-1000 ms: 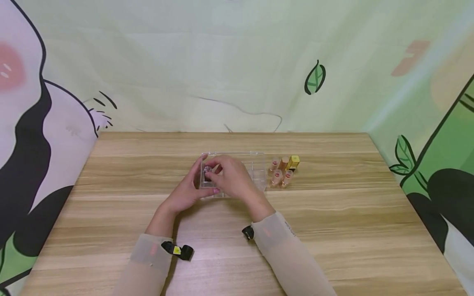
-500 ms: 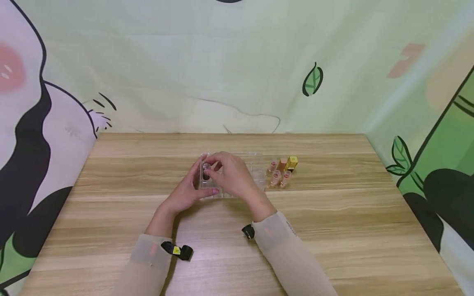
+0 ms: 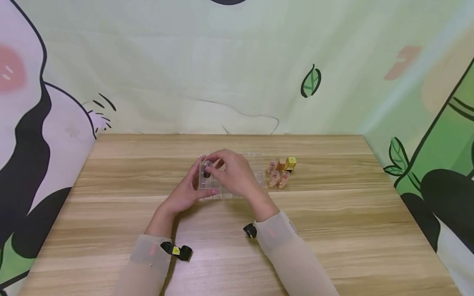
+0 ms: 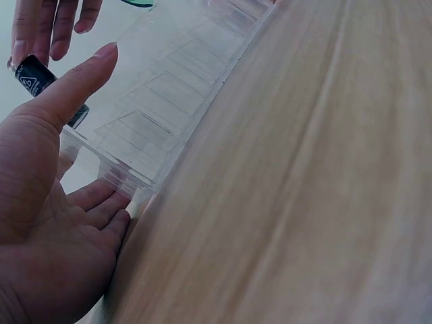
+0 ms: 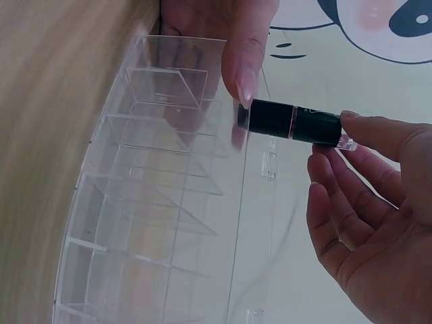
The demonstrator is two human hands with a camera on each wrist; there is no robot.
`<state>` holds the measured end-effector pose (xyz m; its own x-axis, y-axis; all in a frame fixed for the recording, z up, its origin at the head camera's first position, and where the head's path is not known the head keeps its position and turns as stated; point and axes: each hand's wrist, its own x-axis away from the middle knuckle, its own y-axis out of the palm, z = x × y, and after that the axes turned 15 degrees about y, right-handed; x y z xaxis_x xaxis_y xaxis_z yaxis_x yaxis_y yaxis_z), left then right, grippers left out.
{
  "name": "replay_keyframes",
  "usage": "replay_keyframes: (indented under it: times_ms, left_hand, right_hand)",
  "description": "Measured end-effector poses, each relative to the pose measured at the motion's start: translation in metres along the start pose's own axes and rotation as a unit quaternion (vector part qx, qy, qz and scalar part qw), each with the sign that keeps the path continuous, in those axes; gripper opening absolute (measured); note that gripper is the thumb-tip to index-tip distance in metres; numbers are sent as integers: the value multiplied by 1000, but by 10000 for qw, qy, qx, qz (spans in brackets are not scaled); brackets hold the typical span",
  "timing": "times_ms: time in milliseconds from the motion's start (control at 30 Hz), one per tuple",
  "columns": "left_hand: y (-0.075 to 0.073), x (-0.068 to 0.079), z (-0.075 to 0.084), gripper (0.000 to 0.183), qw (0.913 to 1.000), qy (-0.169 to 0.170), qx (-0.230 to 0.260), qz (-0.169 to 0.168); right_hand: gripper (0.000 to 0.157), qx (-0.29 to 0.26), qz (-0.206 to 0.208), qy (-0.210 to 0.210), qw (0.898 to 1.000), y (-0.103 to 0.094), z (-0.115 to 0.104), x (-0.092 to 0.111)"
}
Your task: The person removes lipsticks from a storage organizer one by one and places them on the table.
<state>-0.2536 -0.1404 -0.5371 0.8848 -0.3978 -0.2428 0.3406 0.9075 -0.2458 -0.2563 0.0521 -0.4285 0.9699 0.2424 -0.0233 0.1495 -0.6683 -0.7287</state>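
My left hand (image 3: 185, 191) holds the left end of a clear, divided plastic lipstick organizer (image 3: 256, 164), its thumb along the near side and its fingers round the end. My right hand (image 3: 237, 176) pinches a black lipstick tube (image 5: 317, 126) by its clear, faceted end. In the right wrist view, the tube's lower end sits just past the organizer's (image 5: 172, 169) top edge, in the end section, close to my left thumb. The left wrist view shows the same black tube (image 4: 35, 75) partly hidden behind that thumb.
Right of the organizer stand several lipsticks: pink-tipped clear ones (image 3: 274, 179), a brownish-orange one (image 3: 281, 165) and a gold one with a black base (image 3: 290, 163). The wooden table (image 3: 333, 205) meets a printed cloth backdrop (image 3: 237, 82) behind and at both sides.
My right hand and the black lipstick tube have risen slightly relative to the organizer. The left hand keeps its hold. The head view has shifted a little.
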Motion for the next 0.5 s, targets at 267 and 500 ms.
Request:
replay_keyframes:
  times_ms: [267,500]
  left_hand:
    - [0,1,0,110,9999,-140,-61,6]
    - [0,1,3,109,9997,-234,-103,31]
  right_hand:
    - [27,58,49,57,10000,-5,4,2]
    - [28,-23,54,130,9999,-12,10,4]
